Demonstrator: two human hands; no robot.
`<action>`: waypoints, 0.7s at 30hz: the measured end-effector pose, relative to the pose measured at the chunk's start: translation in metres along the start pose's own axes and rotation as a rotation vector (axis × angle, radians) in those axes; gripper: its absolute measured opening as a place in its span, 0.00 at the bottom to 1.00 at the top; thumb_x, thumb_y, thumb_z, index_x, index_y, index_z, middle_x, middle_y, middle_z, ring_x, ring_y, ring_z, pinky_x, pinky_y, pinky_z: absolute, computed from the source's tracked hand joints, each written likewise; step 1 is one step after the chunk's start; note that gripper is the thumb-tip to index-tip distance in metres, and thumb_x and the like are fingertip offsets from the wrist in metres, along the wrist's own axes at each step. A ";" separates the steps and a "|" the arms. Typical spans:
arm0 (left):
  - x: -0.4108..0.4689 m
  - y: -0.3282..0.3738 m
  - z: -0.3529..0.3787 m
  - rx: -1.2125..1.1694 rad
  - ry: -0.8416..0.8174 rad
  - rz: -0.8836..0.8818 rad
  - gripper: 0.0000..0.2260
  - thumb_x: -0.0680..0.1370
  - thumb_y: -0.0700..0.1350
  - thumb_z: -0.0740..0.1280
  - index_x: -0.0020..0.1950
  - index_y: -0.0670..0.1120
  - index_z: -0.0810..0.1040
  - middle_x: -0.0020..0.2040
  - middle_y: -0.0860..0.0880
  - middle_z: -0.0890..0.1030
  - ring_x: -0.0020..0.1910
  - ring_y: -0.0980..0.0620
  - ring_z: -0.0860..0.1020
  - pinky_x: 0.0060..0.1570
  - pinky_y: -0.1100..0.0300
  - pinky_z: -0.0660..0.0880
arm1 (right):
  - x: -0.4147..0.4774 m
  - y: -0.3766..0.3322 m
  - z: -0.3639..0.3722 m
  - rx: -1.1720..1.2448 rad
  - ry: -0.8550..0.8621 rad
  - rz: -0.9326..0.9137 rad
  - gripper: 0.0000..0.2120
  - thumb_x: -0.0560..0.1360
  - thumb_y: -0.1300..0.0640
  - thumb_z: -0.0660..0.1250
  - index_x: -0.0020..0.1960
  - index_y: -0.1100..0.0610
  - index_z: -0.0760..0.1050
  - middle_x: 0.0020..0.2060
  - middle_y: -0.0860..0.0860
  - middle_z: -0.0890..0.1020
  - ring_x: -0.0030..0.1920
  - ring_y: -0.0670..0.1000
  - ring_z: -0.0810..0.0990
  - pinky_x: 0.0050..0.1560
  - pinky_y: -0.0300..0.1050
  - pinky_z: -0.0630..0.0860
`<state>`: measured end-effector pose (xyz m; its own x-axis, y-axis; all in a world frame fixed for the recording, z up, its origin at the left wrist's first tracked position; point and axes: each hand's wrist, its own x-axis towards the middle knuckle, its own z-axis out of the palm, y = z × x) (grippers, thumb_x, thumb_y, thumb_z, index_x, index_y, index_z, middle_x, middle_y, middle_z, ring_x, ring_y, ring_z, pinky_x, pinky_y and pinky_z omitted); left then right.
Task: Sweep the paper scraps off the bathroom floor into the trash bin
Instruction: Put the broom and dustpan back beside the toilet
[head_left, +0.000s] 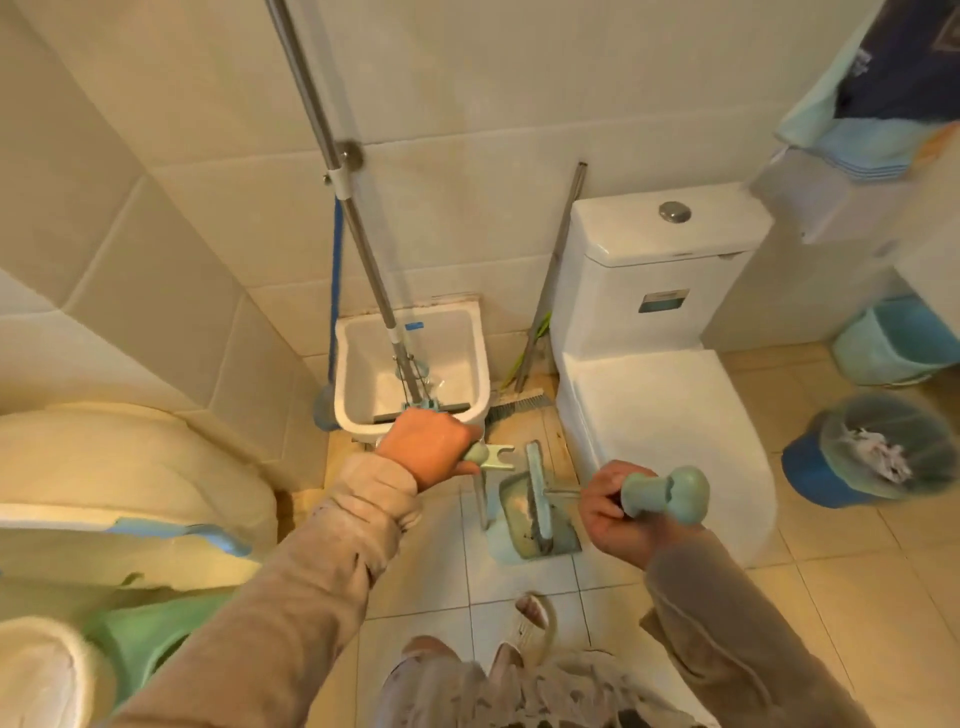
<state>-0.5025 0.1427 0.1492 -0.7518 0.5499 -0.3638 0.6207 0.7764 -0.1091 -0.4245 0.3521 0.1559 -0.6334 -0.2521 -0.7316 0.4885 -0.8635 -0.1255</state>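
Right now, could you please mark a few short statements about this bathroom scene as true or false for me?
1. The left hand grips the dustpan handle and the right hand grips the broom handle. True.
2. The toilet lid is raised. False: it is down.
3. The trash bin already holds crumpled paper. True.
4. The trash bin stands to the left of the toilet in this view. False: it stands to the right of it.
5. The mop lies flat on the floor. False: it stands with its head in the white basin.
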 end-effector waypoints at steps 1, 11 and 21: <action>0.012 -0.002 -0.005 0.031 -0.018 0.055 0.18 0.77 0.59 0.60 0.56 0.46 0.74 0.52 0.43 0.83 0.52 0.41 0.81 0.49 0.51 0.76 | 0.003 -0.004 0.007 0.007 0.006 0.000 0.18 0.61 0.65 0.55 0.13 0.59 0.68 0.12 0.49 0.68 0.12 0.44 0.69 0.14 0.29 0.58; 0.136 -0.034 -0.069 0.525 -0.014 0.496 0.13 0.77 0.48 0.63 0.59 0.47 0.77 0.55 0.45 0.82 0.57 0.43 0.77 0.60 0.52 0.66 | 0.032 -0.040 0.053 0.214 0.025 -0.015 0.15 0.61 0.67 0.57 0.16 0.63 0.68 0.14 0.51 0.69 0.12 0.47 0.69 0.13 0.29 0.60; 0.222 -0.092 -0.090 0.604 0.056 0.732 0.10 0.77 0.44 0.64 0.58 0.46 0.76 0.56 0.47 0.80 0.59 0.44 0.73 0.60 0.50 0.66 | 0.075 -0.061 0.124 0.454 0.058 -0.099 0.12 0.62 0.67 0.60 0.19 0.64 0.72 0.17 0.53 0.75 0.15 0.49 0.75 0.14 0.29 0.63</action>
<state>-0.7466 0.2206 0.1620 -0.1306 0.8627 -0.4886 0.9402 -0.0486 -0.3372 -0.5761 0.3319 0.1918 -0.6226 -0.1447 -0.7690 0.1073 -0.9893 0.0993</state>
